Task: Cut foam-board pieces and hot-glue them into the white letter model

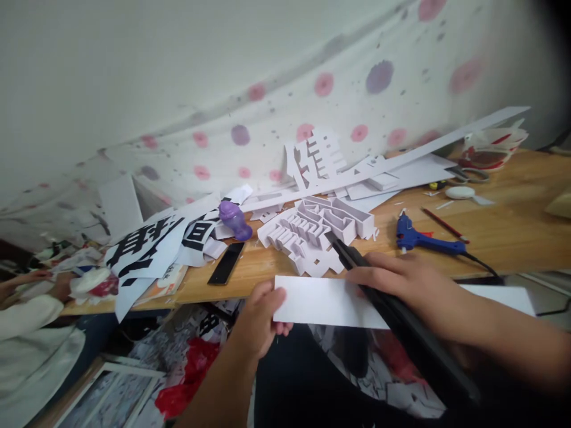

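Note:
Pinched between the thumb and fingers of my left hand [257, 318] is the left end of a white strip [323, 302], stretched level above my lap. My right hand [413, 291] wraps round a long black tool that looks like a hair straightener [401, 327], slanting across the strip. Whether its arms clamp the strip cannot be made out. Just behind the strip, on the wooden table [263, 285], lies a white raised character [307, 232] with upright strip walls. A blue glue gun [423, 241] rests to the right of it.
A phone [226, 263] and a purple bottle-like object [234, 220] lie left of the character. A cut-out character [314, 157] leans at the back by a long white strip [414, 148]. A red pencil [445, 226] is at right. Another person's sleeve [31, 315] shows far left.

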`<state>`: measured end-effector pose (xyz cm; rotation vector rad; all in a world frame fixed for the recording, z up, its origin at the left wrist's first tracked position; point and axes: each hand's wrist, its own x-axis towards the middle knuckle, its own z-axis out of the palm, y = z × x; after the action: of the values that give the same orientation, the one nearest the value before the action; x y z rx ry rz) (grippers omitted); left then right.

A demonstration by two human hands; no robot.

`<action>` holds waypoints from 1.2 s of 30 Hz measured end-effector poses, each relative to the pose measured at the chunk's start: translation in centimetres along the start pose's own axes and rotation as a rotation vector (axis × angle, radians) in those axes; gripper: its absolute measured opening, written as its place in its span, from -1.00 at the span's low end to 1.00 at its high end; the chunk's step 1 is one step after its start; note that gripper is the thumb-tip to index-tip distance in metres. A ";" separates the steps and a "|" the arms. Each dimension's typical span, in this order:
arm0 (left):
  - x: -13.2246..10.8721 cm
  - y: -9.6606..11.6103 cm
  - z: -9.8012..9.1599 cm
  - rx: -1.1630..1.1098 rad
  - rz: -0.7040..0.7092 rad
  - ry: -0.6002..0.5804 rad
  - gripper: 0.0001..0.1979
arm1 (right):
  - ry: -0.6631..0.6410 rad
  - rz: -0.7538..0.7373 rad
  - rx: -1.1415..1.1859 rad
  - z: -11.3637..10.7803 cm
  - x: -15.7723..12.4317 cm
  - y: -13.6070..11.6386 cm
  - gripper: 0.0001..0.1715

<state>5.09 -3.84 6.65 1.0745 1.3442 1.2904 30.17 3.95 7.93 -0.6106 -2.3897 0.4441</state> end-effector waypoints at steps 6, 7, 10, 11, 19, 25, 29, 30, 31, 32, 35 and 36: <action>0.1 0.8 3.0 0.106 0.038 0.183 -0.59 | 0.192 -0.037 0.030 -2.3 0.2 2.6 -0.61; 0.3 0.9 3.3 0.107 0.080 0.231 -0.58 | 0.259 0.012 0.144 -2.6 0.1 2.8 -0.56; 1.2 1.0 4.0 0.140 0.189 0.338 -0.58 | 0.267 0.149 0.600 -3.0 -0.4 2.6 -0.45; 1.4 1.0 4.2 0.165 0.217 0.351 -0.58 | 0.245 0.165 0.753 -2.9 -0.6 2.4 -0.47; 2.2 1.6 6.8 0.181 0.300 0.416 -0.55 | 0.204 0.220 0.564 1.3 -0.5 0.9 -0.62; 2.4 1.1 7.2 0.182 0.298 0.436 -0.55 | 0.148 0.044 0.105 2.1 -0.7 -0.4 -0.22; 2.3 1.2 7.2 0.210 0.314 0.435 -0.55 | 0.073 0.103 0.058 2.4 -1.2 -1.1 -0.25; 2.2 1.2 7.2 0.215 0.317 0.430 -0.56 | 0.066 0.110 0.053 2.5 -1.2 -1.2 -0.26; 2.2 1.2 7.2 0.218 0.321 0.424 -0.56 | 0.065 0.117 0.049 2.6 -1.2 -1.3 -0.27; 2.1 1.3 7.3 0.221 0.325 0.420 -0.56 | 0.067 0.121 0.047 2.7 -1.1 -1.4 -0.27; 1.9 1.3 7.4 0.233 0.330 0.415 -0.57 | 0.072 0.131 0.044 2.8 -1.1 -1.4 -0.26; 1.9 1.4 7.5 0.239 0.332 0.415 -0.57 | 0.068 0.133 0.042 2.8 -1.1 -1.4 -0.25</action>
<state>12.12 -0.70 7.96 1.2803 1.7128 1.6966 28.66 1.78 5.92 -0.7570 -2.2781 0.5215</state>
